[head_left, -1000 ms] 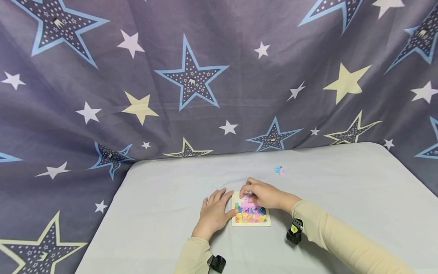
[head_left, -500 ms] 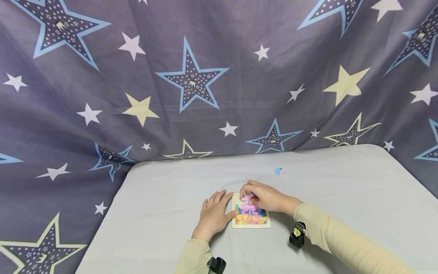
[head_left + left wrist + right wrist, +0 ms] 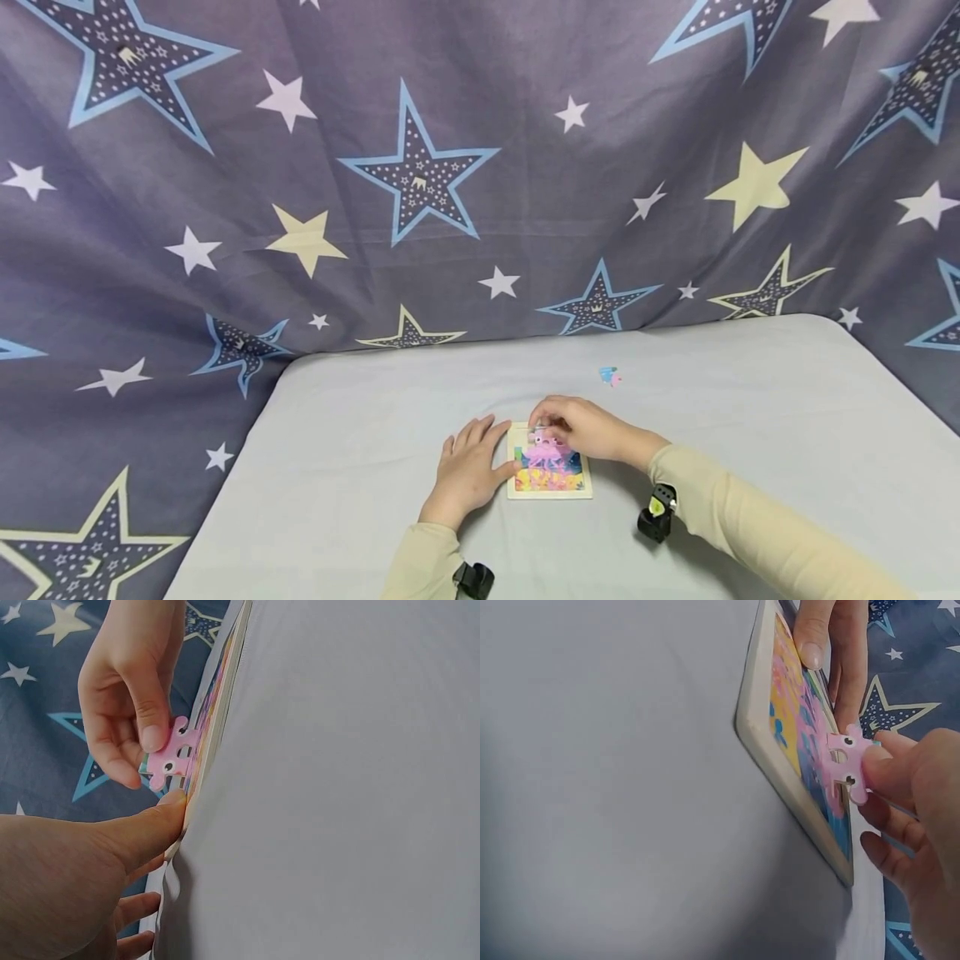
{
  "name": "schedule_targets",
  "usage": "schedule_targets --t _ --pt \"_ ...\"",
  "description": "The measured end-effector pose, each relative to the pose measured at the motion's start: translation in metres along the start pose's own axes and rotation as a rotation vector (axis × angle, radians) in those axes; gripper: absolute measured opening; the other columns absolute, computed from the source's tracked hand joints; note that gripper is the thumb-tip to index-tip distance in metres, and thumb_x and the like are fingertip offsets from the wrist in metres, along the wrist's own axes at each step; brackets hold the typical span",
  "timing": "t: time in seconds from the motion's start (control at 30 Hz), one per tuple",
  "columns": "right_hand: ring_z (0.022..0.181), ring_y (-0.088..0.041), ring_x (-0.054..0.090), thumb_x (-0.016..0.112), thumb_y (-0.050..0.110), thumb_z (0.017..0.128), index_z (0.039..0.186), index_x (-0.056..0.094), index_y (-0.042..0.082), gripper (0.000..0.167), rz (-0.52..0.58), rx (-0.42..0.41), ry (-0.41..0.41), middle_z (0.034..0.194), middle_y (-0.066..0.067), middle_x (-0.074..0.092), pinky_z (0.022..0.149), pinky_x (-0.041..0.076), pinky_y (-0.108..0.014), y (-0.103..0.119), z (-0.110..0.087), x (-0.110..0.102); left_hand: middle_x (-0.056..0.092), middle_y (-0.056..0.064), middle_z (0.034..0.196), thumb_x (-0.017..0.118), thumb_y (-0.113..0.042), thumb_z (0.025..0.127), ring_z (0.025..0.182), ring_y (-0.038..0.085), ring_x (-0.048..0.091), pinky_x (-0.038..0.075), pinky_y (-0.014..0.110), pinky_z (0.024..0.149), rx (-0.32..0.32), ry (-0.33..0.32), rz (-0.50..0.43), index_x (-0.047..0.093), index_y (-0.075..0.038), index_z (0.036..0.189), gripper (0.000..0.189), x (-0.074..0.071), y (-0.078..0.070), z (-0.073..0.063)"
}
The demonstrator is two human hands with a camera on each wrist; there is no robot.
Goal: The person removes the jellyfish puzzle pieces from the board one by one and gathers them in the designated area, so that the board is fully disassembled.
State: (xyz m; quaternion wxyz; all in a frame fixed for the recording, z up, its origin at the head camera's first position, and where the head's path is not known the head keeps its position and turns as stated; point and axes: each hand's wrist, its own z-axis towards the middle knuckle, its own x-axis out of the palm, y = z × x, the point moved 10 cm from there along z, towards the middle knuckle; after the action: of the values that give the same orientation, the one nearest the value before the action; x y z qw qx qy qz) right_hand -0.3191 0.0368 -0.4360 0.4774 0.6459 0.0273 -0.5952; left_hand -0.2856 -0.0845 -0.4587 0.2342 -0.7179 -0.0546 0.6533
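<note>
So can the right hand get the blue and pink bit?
Probably yes. Nothing shows between the right hand and the blue and pink bit, but that hand pinches the piece with eyes, so might need freeing first.

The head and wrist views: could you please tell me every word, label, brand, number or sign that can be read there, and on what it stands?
No text is readable in any view.
Black camera on the right wrist: its yellow-green mark is too small to read.
Star-patterned curtain: only stars and small crown-like motifs.
Jigsaw frame and pink jigsaw piece: no lettering visible.
</note>
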Motion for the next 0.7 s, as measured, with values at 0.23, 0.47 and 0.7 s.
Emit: schedule_targets --t 0.23,0.47,0.7 --pt "0.077 -0.003 0.053 0.060 0.012 0.087 0.101 0.062 0.021 0.016 0.062 0.038 -0.036 0.088 0.007 0.060 0.071 0.049 -0.021 -0.004 -0.005 -0.005 0.031 0.008 0.145 0.056 -0.047 0.085 0.135 0.032 0.024 0.016 0.060 0.106 0.011 -0.004 0.006 0.039 -0.021 0.138 0.062 0.000 -0.001 0.000" --pt "0.076 -0.003 0.054 0.061 0.013 0.086 0.098 0.063 0.020 0.013 0.051 0.035 -0.072 0.083 0.009 0.059 0.069 0.049 -0.021 -0.008 -0.009 -0.015 0.031 0.008 0.146 0.056 -0.046 0.085 0.135 0.032 0.023 0.016 0.060 0.106 0.005 -0.003 0.003 0.039 -0.021 0.138 0.061 0.000 -0.001 0.000" --pt "0.077 -0.003 0.055 0.062 0.014 0.086 0.096 0.064 0.022 0.013 0.056 0.064 -0.103 0.085 0.008 0.061 0.071 0.049 -0.022 -0.021 -0.019 -0.031 0.031 0.007 0.146 0.056 -0.046 0.085 0.135 0.031 0.023 0.015 0.059 0.107 -0.003 -0.007 -0.002 0.039 -0.021 0.138 0.061 0.000 0.000 0.001"
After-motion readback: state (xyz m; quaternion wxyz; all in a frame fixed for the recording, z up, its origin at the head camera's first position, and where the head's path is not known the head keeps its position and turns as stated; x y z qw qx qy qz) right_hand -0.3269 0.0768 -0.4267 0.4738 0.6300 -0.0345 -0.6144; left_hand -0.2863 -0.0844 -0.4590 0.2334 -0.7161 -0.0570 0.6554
